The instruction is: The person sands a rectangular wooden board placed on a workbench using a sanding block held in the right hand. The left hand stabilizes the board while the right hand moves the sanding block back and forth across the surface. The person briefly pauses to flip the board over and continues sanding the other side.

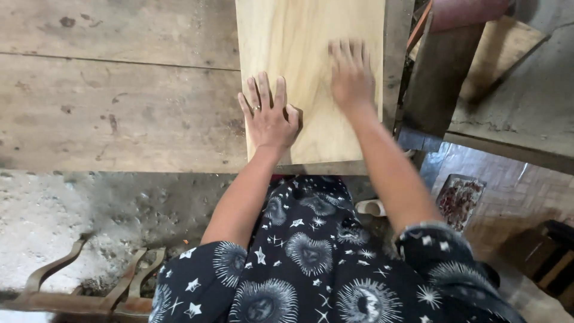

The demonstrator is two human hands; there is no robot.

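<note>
Dark star-and-sun print clothing fills the near view, with curved metal pieces on the concrete floor at left. Left hand lies flat, fingers spread, on the near left edge of a pale wooden board. Right hand, blurred, lies open and flat on the board's right side. Board rests on the worn wooden desk.

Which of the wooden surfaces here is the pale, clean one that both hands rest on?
The light plank lying on the workbench. It is smooth and yellowish, while the bench boards are grey and stained. The left hand and right hand lie flat on it.
</note>
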